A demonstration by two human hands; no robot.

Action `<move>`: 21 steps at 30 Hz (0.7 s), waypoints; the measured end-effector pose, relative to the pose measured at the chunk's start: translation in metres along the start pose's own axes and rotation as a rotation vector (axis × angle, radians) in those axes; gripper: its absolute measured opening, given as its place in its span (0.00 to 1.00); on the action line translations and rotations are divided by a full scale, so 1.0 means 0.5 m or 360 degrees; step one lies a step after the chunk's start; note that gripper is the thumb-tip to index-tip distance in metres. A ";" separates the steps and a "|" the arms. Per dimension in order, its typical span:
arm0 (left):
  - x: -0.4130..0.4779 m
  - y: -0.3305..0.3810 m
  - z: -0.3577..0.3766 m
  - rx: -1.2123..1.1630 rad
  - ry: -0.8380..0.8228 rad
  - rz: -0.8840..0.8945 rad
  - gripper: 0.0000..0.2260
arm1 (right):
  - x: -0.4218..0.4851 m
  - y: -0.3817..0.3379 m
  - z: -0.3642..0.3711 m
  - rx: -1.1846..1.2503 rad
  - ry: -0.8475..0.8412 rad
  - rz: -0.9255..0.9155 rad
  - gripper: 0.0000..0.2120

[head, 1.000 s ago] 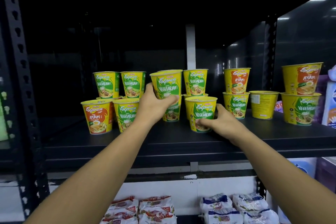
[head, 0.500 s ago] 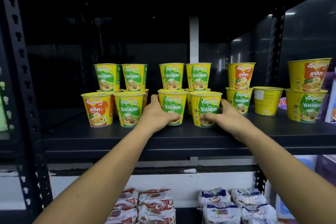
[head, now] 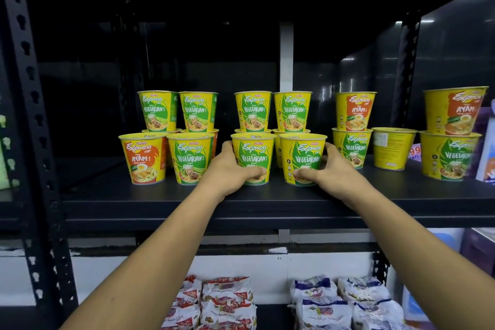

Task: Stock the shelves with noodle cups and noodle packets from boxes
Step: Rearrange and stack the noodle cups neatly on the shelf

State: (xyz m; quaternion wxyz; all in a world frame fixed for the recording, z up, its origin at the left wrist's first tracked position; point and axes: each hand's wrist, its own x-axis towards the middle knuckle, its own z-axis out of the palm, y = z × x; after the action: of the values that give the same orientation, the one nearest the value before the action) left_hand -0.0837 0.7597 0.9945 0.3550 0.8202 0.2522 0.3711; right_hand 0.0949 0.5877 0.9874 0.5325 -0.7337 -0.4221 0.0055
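Observation:
Yellow noodle cups stand in stacked pairs along the black shelf (head: 150, 195). My left hand (head: 230, 169) grips a front-row green "Vegetarian" cup (head: 253, 154) that stands on the shelf, thumb across its front. Beside it, my right hand (head: 328, 171) grips the neighbouring Vegetarian cup (head: 304, 155) in the same way. Behind these two stand stacked Vegetarian cups (head: 273, 112). Left of my hands are an orange "Ayam" cup (head: 142, 158) and another Vegetarian cup (head: 191, 158). Noodle packets with red print (head: 222, 300) and blue print (head: 340, 300) lie on the shelf below.
More cups stand to the right: a stacked pair (head: 353, 128), a single cup turned backward (head: 392, 147) and a stacked pair at the far right (head: 452, 131). A perforated black upright (head: 29, 104) rises at left. The shelf's left end holds nothing.
My left hand brought its cup down from the air onto the shelf beside the right hand's cup. Both hands now hold their cups side by side in the front row.

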 end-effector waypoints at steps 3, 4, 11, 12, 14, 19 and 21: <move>-0.001 -0.001 0.000 -0.0002 0.0046 -0.0002 0.33 | 0.001 0.000 0.002 -0.0027 0.0018 0.0013 0.35; -0.002 0.000 0.000 0.0008 0.0058 -0.0001 0.33 | 0.001 0.000 0.002 -0.0050 0.0026 0.0019 0.34; -0.001 0.002 0.001 0.0084 0.0052 -0.0006 0.30 | 0.000 0.001 0.005 -0.0220 0.0043 0.0013 0.28; -0.001 0.002 0.002 0.0086 0.0049 -0.0006 0.31 | 0.000 0.001 0.005 -0.0226 0.0034 0.0013 0.27; -0.001 0.002 0.002 0.0088 0.0043 -0.0001 0.32 | 0.000 0.000 0.005 -0.0232 0.0011 0.0015 0.25; 0.002 0.000 0.002 0.0037 0.0061 -0.0002 0.32 | -0.007 -0.006 0.007 -0.0310 0.0015 -0.0010 0.23; 0.004 -0.001 0.002 0.0025 0.0063 -0.0006 0.30 | -0.009 -0.007 0.009 -0.0364 0.0041 -0.0015 0.23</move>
State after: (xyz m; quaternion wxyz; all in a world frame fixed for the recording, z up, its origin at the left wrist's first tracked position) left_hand -0.0819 0.7607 0.9944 0.3442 0.8149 0.2635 0.3847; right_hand 0.0876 0.5886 0.9862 0.4508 -0.7876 -0.4166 -0.0546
